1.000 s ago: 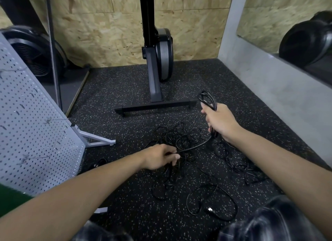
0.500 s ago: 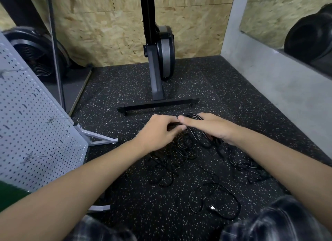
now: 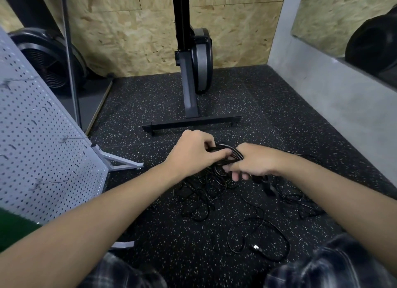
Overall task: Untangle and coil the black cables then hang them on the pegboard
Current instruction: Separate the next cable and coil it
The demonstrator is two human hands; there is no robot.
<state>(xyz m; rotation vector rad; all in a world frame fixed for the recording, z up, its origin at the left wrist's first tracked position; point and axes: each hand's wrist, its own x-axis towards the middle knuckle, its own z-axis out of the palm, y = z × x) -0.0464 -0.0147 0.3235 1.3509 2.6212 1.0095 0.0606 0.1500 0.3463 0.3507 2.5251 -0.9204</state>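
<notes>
A small coil of black cable (image 3: 231, 153) is held low over the speckled floor between both hands. My left hand (image 3: 193, 152) pinches the coil's left side with curled fingers. My right hand (image 3: 254, 161) grips its right side, fingers wrapped under the loops. Beneath them lies a tangle of thin black cables (image 3: 204, 193), with more strands spreading to the right (image 3: 300, 202). Nearer me, a separate loose cable loop (image 3: 260, 238) ends in a plug. The white pegboard (image 3: 36, 141) leans at the left, with several wire hooks on it.
An exercise machine's black base bar (image 3: 191, 123) and upright stand just beyond my hands. The pegboard's metal foot (image 3: 120, 162) juts onto the floor at the left. A grey wall (image 3: 335, 107) runs along the right. A fan (image 3: 47, 60) sits at far left.
My right hand lowered the coil from its raised position toward the floor. My left hand left the tangle, rose to meet it, and now both hold the coil together.
</notes>
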